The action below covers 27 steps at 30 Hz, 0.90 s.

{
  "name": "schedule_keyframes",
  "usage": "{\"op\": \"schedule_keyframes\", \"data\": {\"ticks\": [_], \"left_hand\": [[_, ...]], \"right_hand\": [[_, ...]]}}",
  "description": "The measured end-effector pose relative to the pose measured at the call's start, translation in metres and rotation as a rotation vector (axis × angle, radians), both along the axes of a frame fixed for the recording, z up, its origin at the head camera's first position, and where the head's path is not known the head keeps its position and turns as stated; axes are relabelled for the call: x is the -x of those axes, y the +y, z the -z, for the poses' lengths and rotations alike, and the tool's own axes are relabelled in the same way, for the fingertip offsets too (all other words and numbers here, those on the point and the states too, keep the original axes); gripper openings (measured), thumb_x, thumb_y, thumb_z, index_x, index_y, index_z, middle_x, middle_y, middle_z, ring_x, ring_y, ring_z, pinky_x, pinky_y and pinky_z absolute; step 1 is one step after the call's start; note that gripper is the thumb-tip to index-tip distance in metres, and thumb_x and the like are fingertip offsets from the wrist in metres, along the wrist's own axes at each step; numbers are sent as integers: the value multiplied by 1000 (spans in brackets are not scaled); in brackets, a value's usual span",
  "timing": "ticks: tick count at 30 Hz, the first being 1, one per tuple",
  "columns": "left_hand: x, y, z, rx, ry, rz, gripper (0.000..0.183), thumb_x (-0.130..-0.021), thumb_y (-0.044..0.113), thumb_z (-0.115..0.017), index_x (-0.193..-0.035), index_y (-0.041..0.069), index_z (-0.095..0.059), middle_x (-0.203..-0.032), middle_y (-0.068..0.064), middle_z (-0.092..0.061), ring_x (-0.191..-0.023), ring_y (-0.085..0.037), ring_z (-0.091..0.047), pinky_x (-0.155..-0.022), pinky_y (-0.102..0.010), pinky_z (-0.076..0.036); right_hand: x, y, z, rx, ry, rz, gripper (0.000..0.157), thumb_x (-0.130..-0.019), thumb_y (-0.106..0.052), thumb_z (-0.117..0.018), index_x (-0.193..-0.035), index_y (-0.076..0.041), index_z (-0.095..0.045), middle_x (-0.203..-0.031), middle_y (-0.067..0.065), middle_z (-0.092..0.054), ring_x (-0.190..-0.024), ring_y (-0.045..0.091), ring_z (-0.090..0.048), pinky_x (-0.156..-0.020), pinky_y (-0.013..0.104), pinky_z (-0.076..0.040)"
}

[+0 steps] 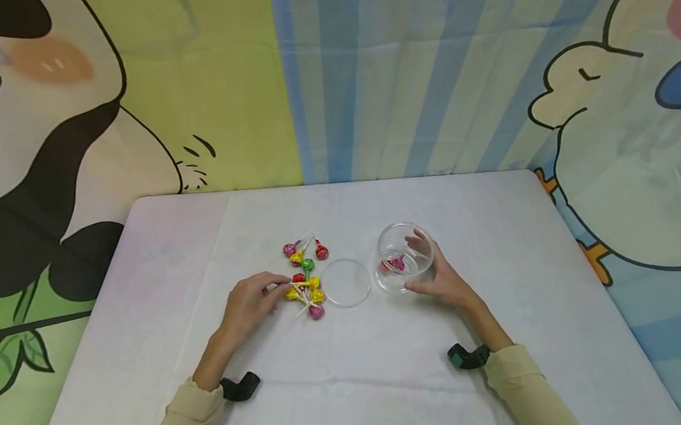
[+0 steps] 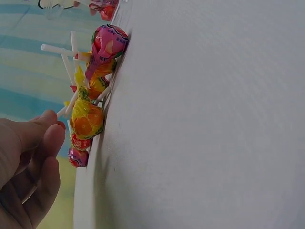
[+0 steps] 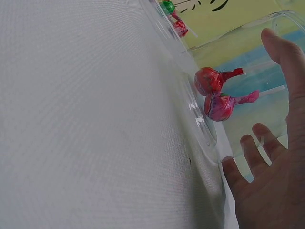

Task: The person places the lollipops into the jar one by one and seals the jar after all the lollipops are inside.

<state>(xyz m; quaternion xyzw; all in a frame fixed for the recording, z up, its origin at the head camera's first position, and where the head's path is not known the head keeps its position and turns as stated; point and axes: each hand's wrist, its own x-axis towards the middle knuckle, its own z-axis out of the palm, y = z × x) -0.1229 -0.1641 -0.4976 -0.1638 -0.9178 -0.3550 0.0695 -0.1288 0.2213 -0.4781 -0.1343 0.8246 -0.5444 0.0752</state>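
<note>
My left hand is at the pile of wrapped lollipops, thumb and forefinger pinching a white lollipop stick. Which candy head that stick belongs to, I cannot tell. Red, yellow, pink and green wrappers show in the pile. A clear jar stands on the table, and my right hand grips its right side, thumb and fingers spread around the wall. Inside the jar, a red lollipop and a pink lollipop rest with their sticks pointing up.
Between the pile and the jar lies a clear round lid, flat on the white-covered table. Farther back are more lollipops, among them a red one set slightly apart. A printed cloth hangs behind the table.
</note>
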Motion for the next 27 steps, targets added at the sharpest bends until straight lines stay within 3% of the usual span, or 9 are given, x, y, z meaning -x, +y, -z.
{"op": "schedule_keyframes", "data": {"ticks": [6,11,18,21,27], "left_hand": [[-1,2,-3,-136,-46,-9,13,-83,13,-76,-96,13,-76,-75,-2,-72,-45,-4,-51,-43,-21,-39],[0,2,-5,-253,-103,-17,11,-85,18,-75,-95,16,-75,-61,-4,-66,-44,-11,-51,-43,-20,-36],[2,11,-17,-441,-138,-10,15,-86,21,-74,-96,11,-72,-65,-16,-66,-48,-26,-57,-45,-20,-40],[4,20,-24,-520,-152,-4,13,-86,16,-73,-96,7,-72,-69,-20,-67,-49,-26,-56,-47,-20,-42],[3,45,-53,-648,-142,33,9,-86,6,-72,-93,1,-71,-62,-9,-63,-47,-22,-54,-45,-21,-42]], "right_hand": [[0,0,-1,11,3,-3,102,-75,-1,-77,-154,-9,-14,-155,26,-29,-146,43,-22,-115,68,-5],[0,0,-1,16,2,-5,102,-74,-1,-77,-154,-8,-14,-155,26,-29,-146,44,-22,-115,68,-5],[0,0,-2,9,6,-5,101,-75,-1,-77,-153,-6,-13,-155,26,-29,-146,45,-22,-115,68,-6],[0,0,-1,14,6,-5,101,-75,-2,-77,-153,-5,-13,-155,27,-29,-146,45,-22,-115,69,-5],[0,1,1,26,-1,-8,101,-75,-3,-77,-153,-6,-13,-155,26,-29,-146,43,-22,-115,69,-4]]}}
